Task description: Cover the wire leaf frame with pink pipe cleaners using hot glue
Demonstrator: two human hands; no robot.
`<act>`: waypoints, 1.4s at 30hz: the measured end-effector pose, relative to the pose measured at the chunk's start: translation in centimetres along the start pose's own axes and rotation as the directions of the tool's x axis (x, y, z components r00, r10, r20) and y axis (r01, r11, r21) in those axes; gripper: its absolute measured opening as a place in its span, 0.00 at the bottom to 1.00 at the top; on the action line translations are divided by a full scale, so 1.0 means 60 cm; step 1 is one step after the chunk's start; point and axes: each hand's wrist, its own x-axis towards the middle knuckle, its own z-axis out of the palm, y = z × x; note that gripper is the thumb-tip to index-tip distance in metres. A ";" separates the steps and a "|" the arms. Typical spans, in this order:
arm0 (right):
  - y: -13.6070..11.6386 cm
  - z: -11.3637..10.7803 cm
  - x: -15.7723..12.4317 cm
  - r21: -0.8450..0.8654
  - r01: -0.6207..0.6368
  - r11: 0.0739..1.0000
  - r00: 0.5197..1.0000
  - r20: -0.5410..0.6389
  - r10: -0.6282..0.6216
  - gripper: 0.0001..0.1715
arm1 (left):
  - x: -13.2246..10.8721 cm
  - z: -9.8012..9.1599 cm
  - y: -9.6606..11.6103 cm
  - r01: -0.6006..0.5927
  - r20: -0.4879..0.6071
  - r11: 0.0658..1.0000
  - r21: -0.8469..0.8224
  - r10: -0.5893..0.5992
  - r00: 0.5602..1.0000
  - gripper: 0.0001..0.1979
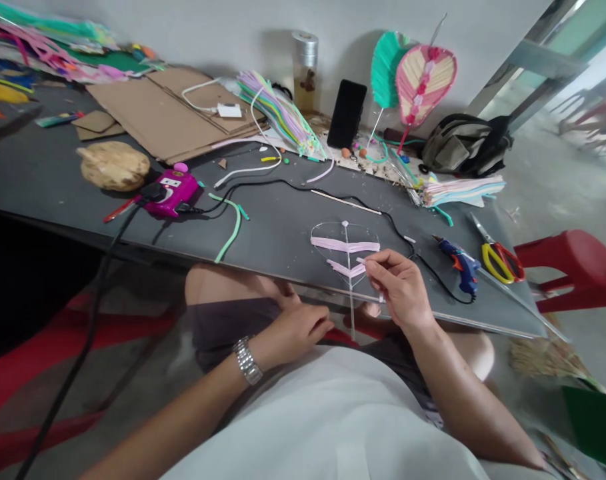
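My right hand [400,287] is closed in a pinch on a short pink straw piece [361,261] at the near edge of the dark table [283,227]. It sits against a thin wire leaf-shaped frame [345,247] carrying two rows of pink straw strips. The frame's stick runs down past the table edge. My left hand [303,327], with a metal watch on the wrist, rests on my lap below the table with fingers curled; what it holds, if anything, is hidden.
A blue glue gun [460,265] and yellow-red scissors [500,257] lie right of the frame. A pink power strip [170,191], cardboard sheets [167,113], a bundle of coloured straws [283,113], a phone [347,113], finished fans [425,80] and a bag [463,143] sit further back. Red stool [573,257] at right.
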 end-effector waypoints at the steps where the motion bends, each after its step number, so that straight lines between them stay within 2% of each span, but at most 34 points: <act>1: 0.000 -0.002 0.001 -0.042 0.025 0.999 1.000 -0.001 -0.025 0.17 | -0.002 0.000 -0.006 0.013 0.021 0.997 0.074 -0.014 1.000 0.03; 4: 0.005 -0.001 0.005 -0.198 0.100 0.975 0.995 0.020 -0.098 0.14 | -0.004 -0.002 -0.018 0.054 -0.059 0.985 0.161 -0.045 0.997 0.09; 7: 0.014 0.006 0.013 -0.333 0.175 0.927 0.984 0.065 -0.163 0.11 | 0.000 -0.013 -0.016 0.033 -0.079 0.996 0.082 -0.026 0.996 0.12; 9: 0.019 0.012 0.020 -0.397 0.215 0.892 0.977 0.095 -0.193 0.09 | 0.003 -0.020 -0.013 0.024 -0.092 1.000 -0.017 -0.026 0.995 0.14; 11: 0.023 0.017 0.027 -0.427 0.234 0.874 0.972 0.118 -0.202 0.08 | 0.004 -0.024 -0.010 0.065 -0.099 0.982 -0.178 -0.084 0.992 0.14; 14: 0.024 0.019 0.031 -0.412 0.221 0.884 0.974 0.137 -0.180 0.08 | 0.004 -0.026 -0.009 0.155 -0.074 0.864 -0.480 -0.216 0.974 0.10; 16: 0.024 0.016 0.030 -0.387 0.200 0.900 0.978 0.137 -0.158 0.08 | 0.003 -0.027 -0.008 0.165 -0.077 0.793 -0.586 -0.258 0.963 0.09; 21: 0.023 0.006 0.025 -0.316 0.140 0.938 0.988 0.111 -0.110 0.12 | 0.002 -0.029 -0.001 0.107 -0.146 0.776 -0.621 -0.249 0.957 0.11; 25: 0.015 0.003 0.021 -0.262 0.118 0.958 0.992 0.084 -0.099 0.13 | 0.001 -0.030 0.009 0.074 -0.158 0.736 -0.673 -0.242 0.957 0.13; 36: 0.003 0.004 0.013 -0.270 0.124 0.955 0.991 0.075 -0.108 0.13 | 0.000 -0.026 0.014 0.046 -0.210 0.725 -0.687 -0.260 0.943 0.23; 38: 0.003 0.003 0.014 -0.259 0.118 0.959 0.992 0.075 -0.102 0.14 | -0.001 -0.025 0.011 0.069 -0.176 0.731 -0.679 -0.253 0.951 0.22; 42: 0.005 0.000 0.015 -0.260 0.113 0.959 0.993 0.070 -0.098 0.15 | 0.000 -0.020 0.000 0.088 -0.136 0.702 -0.706 -0.256 0.957 0.10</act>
